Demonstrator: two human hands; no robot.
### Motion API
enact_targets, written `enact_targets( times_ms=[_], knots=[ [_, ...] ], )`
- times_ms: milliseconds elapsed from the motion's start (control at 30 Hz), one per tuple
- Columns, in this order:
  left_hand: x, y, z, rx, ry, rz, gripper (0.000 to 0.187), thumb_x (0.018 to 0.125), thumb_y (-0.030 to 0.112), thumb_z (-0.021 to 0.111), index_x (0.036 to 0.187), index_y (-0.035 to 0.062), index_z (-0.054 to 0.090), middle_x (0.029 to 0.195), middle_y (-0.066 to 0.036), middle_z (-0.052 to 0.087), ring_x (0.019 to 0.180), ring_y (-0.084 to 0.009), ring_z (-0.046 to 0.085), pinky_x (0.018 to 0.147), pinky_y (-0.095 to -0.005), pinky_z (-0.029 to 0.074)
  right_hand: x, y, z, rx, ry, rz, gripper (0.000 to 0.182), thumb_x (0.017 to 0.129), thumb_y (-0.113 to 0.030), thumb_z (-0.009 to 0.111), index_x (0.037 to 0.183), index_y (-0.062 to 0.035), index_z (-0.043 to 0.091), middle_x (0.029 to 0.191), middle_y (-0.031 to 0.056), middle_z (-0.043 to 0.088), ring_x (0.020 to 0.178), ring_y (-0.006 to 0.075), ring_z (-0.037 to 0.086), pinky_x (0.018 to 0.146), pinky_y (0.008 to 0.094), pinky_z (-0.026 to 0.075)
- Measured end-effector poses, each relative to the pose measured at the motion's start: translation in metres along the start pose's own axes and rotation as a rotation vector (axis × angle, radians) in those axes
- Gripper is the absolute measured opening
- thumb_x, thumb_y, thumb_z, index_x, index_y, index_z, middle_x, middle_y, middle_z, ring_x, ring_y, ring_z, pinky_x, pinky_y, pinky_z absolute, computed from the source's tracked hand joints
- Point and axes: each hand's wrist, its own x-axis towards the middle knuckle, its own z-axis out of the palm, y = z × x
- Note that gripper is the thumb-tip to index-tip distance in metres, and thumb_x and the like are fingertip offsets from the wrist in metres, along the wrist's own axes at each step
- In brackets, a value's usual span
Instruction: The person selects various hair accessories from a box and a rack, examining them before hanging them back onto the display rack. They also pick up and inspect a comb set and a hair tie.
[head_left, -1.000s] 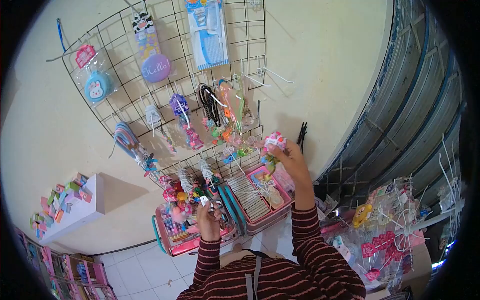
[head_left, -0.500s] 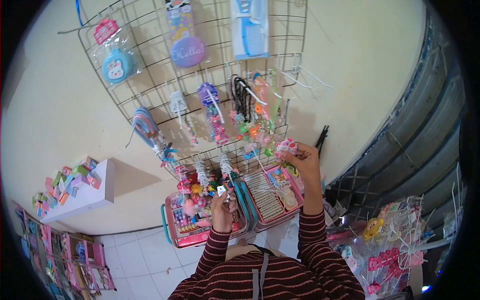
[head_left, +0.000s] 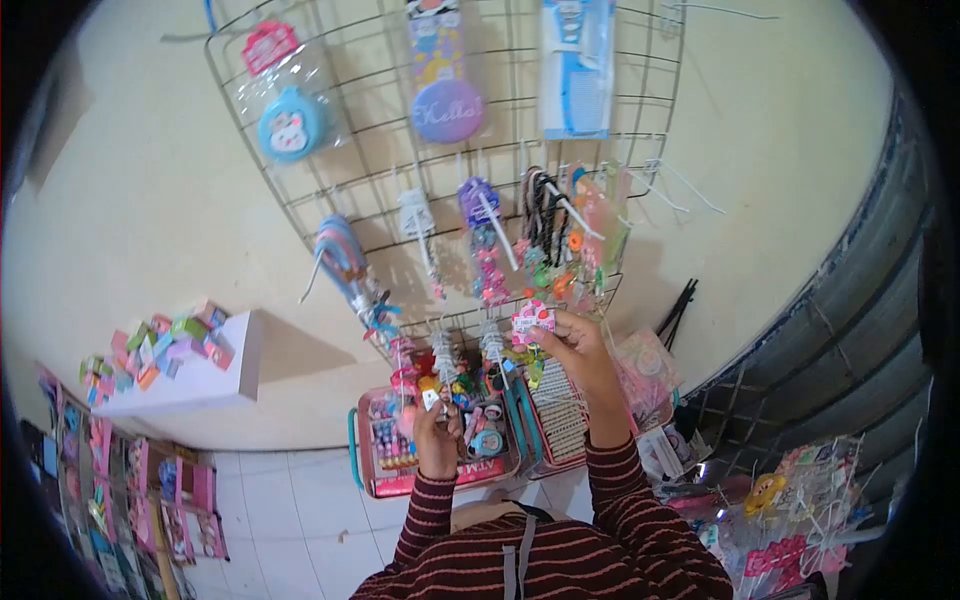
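Note:
My right hand (head_left: pixel 580 352) pinches a pink patterned card (head_left: pixel 532 322) with a white label by its right edge, just below the hanging accessories. Yellow-green pieces (head_left: pixel 535 374) dangle below that card. Lower and to the left, my left hand (head_left: pixel 437 440) is closed on a small white tag (head_left: pixel 431 399), which sticks up above the fingers. Close behind the left hand is a pink basket (head_left: pixel 372 480) of small toys and trinkets. White-carded strands (head_left: pixel 443 357) hang from wire hooks just above it.
A wire grid rack (head_left: pixel 640 105) on the wall carries packaged combs, mirrors and hair ties on protruding hooks. A second basket (head_left: pixel 556 462) stands beside the first. To the left is a white shelf (head_left: pixel 185 375) with small boxes; a display of packaged accessories (head_left: pixel 800 500) is at the lower right.
My right hand has moved left with the pink card, and its white label now shows. The left hand still holds the white tag. The view has shifted, so the rack appears further right.

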Motion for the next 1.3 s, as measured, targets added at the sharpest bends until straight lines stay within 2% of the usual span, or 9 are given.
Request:
enact_targets(
  times_ms=[33, 133, 367, 433, 633, 767, 867, 933, 1300],
  knots=[
    [0.002, -0.002, -0.002, 0.008, -0.028, -0.015, 0.011, 0.08, 0.014, 0.044, 0.09, 0.0092, 0.044, 0.073, -0.002, 0.048, 0.053, -0.0068, 0.036, 0.045, -0.0182, 0.028, -0.003, -0.002, -0.003, -0.007, 0.028, -0.017, 0.018, 0.077, -0.006, 0.054, 0.092, 0.0028, 0.05, 0.081, 0.0089, 0.058, 0.073, 0.0103, 0.055, 0.066, 0.0208, 0.042],
    [0.012, -0.009, 0.0, -0.003, -0.059, -0.025, 0.01, 0.081, 0.014, 0.045, 0.088, 0.0089, 0.043, 0.067, -0.001, 0.047, 0.048, -0.0073, 0.037, 0.042, -0.0175, 0.028, -0.015, -0.016, -0.017, 0.041, 0.231, -0.076, 0.022, 0.077, -0.003, 0.052, 0.088, -0.0055, 0.034, 0.078, 0.0096, 0.058, 0.07, 0.0097, 0.055, 0.058, 0.0195, 0.041],
    [0.009, -0.047, 0.052, 0.182, -0.141, -0.097, 0.01, 0.082, 0.014, 0.045, 0.09, 0.0081, 0.041, 0.067, -0.001, 0.045, 0.048, -0.0063, 0.038, 0.041, -0.0177, 0.031, -0.047, -0.053, -0.076, -0.167, 0.499, -0.069, 0.017, 0.077, -0.004, 0.053, 0.088, -0.0027, 0.04, 0.078, 0.0091, 0.058, 0.066, 0.009, 0.055, 0.057, 0.0197, 0.043],
    [0.007, -0.06, 0.067, 0.172, -0.228, -0.131, 0.008, 0.083, 0.013, 0.045, 0.088, 0.0085, 0.04, 0.068, -0.001, 0.046, 0.05, -0.0067, 0.039, 0.042, -0.018, 0.031, -0.045, -0.066, -0.087, -0.076, 0.551, -0.212, 0.015, 0.077, -0.006, 0.053, 0.087, -0.0014, 0.043, 0.076, 0.008, 0.058, 0.064, 0.0082, 0.054, 0.058, 0.0203, 0.044],
    [0.006, -0.102, 0.084, 0.153, -0.257, -0.172, 0.008, 0.082, 0.011, 0.046, 0.087, 0.0075, 0.041, 0.067, -0.002, 0.046, 0.051, -0.0075, 0.04, 0.044, -0.0187, 0.033, -0.036, -0.082, -0.132, -0.059, 0.589, -0.203, 0.013, 0.078, -0.006, 0.052, 0.089, -0.0006, 0.047, 0.073, 0.0057, 0.057, 0.062, 0.0073, 0.053, 0.057, 0.021, 0.044],
    [0.002, -0.114, 0.095, 0.164, -0.211, -0.16, 0.008, 0.082, 0.011, 0.046, 0.085, 0.0069, 0.04, 0.066, -0.002, 0.046, 0.049, -0.0079, 0.04, 0.042, -0.0184, 0.033, -0.023, -0.084, -0.151, -0.065, 0.54, -0.237, 0.012, 0.079, -0.007, 0.051, 0.088, -0.0004, 0.048, 0.072, 0.0052, 0.057, 0.062, 0.007, 0.052, 0.057, 0.0209, 0.044],
    [-0.001, -0.116, 0.1, 0.176, -0.199, -0.136, 0.008, 0.081, 0.011, 0.046, 0.085, 0.007, 0.04, 0.066, -0.002, 0.046, 0.049, -0.0078, 0.04, 0.042, -0.0185, 0.033, -0.013, -0.088, -0.156, -0.028, 0.518, -0.259, 0.013, 0.079, -0.008, 0.05, 0.09, -0.0002, 0.048, 0.074, 0.0077, 0.058, 0.061, 0.0107, 0.055, 0.056, 0.0212, 0.044],
    [-0.001, -0.12, 0.097, 0.192, -0.184, -0.114, 0.007, 0.082, 0.011, 0.046, 0.086, 0.0074, 0.041, 0.067, -0.001, 0.046, 0.05, -0.0076, 0.039, 0.045, -0.0193, 0.032, -0.004, -0.089, -0.165, -0.013, 0.517, -0.257, 0.012, 0.078, -0.008, 0.052, 0.088, -0.0008, 0.05, 0.071, 0.0047, 0.057, 0.06, 0.0065, 0.052, 0.055, 0.0198, 0.043],
    [-0.006, -0.121, 0.095, 0.24, -0.066, -0.032, 0.009, 0.081, 0.012, 0.046, 0.088, 0.0071, 0.043, 0.068, 0.0, 0.046, 0.05, -0.0072, 0.039, 0.046, -0.0185, 0.032, 0.018, -0.08, -0.182, 0.092, 0.501, -0.333, 0.013, 0.078, -0.01, 0.052, 0.088, -0.002, 0.05, 0.07, 0.0054, 0.057, 0.059, 0.0064, 0.051, 0.053, 0.0182, 0.04]
  ],
)
